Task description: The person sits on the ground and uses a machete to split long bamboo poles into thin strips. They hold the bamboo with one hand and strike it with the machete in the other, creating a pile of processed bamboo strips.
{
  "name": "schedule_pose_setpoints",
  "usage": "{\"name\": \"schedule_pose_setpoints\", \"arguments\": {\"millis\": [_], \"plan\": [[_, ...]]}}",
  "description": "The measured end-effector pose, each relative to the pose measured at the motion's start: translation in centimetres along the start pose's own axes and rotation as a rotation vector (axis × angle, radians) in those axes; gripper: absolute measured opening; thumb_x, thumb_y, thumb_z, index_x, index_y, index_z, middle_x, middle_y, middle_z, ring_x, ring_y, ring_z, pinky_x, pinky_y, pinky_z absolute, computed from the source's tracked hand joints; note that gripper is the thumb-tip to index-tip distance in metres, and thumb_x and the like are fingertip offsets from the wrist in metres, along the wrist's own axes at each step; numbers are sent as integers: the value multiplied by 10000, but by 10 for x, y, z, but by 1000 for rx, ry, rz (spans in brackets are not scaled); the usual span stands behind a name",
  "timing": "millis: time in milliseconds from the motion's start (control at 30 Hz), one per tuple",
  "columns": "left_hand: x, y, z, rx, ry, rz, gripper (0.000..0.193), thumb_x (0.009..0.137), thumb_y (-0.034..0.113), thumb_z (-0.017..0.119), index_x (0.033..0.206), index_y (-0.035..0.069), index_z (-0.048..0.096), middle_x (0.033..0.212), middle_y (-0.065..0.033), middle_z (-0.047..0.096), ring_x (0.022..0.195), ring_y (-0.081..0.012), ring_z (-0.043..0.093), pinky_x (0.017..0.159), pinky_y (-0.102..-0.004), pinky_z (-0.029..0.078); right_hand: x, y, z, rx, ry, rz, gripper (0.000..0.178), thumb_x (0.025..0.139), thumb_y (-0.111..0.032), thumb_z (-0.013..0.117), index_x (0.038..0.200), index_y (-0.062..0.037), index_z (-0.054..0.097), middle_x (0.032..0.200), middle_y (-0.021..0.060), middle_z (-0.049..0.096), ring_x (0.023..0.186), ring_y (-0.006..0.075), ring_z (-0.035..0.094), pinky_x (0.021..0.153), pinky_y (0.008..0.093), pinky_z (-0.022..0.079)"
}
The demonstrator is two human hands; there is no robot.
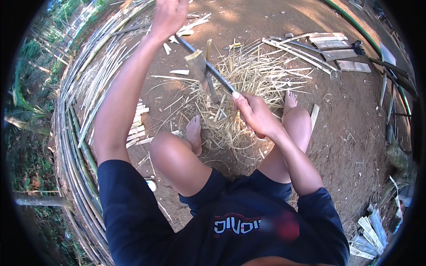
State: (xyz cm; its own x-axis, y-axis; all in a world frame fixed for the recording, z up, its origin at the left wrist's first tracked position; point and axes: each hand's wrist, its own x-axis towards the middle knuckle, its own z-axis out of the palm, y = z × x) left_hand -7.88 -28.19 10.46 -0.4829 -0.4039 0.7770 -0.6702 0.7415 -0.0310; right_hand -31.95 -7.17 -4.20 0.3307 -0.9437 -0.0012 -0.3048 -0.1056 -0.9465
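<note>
A long dark bar (219, 78) runs slantwise in front of me, between my two hands. My right hand (257, 114) is closed round its near end, the thumb lying along the top. My left hand (170, 18) is at the top edge of the view, closed at the bar's far end; its fingertips are partly cut off. Under the bar's middle stands a wooden stake (195, 61) with a pale, rough-cut top. The bar crosses close over it; whether they touch I cannot tell. A heap of thin pale shavings (248, 73) spreads around the stake, between my bare feet.
Long bamboo poles (77, 177) and split strips (100, 95) line the left side. Short pale slats (138, 124) lie by my left knee. Flat wooden pieces (339, 54) are at the far right. A white round object (151, 185) sits beside my left thigh.
</note>
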Motion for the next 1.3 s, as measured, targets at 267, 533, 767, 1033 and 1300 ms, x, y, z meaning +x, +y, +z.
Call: {"name": "schedule_pose_setpoints", "arguments": {"millis": [267,533,767,1033,1300], "plan": [[-58,131,-78,-21,-280,-234,316,847,175,716,1100,-1,646,827,-137,678,657,-153,626,609,-259,500,7,1,13,426,-94,162,597,975,-577,394,828,-21,553,542,18,469,426,115,471,401,279,395],[-96,148,-86,8,-334,-495,262,816,72,731,1046,-24,647,796,-154,673,637,-160,640,599,-292,507,-17,-22,44,307,22,40,454,951,-459,558,850,-16,558,516,1,459,420,103,460,396,285,384],[-121,164,-96,-74,-203,-475,178,820,49,706,964,-28,635,781,-164,641,645,-251,645,592,-324,506,11,31,74,-11,94,26,214,858,-197,663,841,15,634,617,111,603,565,146,565,551,343,463],[-149,171,-121,-4,-215,-497,165,804,-6,716,938,-49,631,777,-143,618,663,-224,630,598,-299,515,-16,20,92,66,-35,97,241,870,-226,667,893,5,604,611,113,589,549,174,527,559,368,453],[-167,163,-119,-7,-199,-568,151,802,-13,716,906,-61,616,775,-135,610,644,-200,597,585,-283,494,-20,-17,94,46,2,-59,184,849,-169,647,796,-20,554,621,152,605,548,320,619,545,433,483]]}}
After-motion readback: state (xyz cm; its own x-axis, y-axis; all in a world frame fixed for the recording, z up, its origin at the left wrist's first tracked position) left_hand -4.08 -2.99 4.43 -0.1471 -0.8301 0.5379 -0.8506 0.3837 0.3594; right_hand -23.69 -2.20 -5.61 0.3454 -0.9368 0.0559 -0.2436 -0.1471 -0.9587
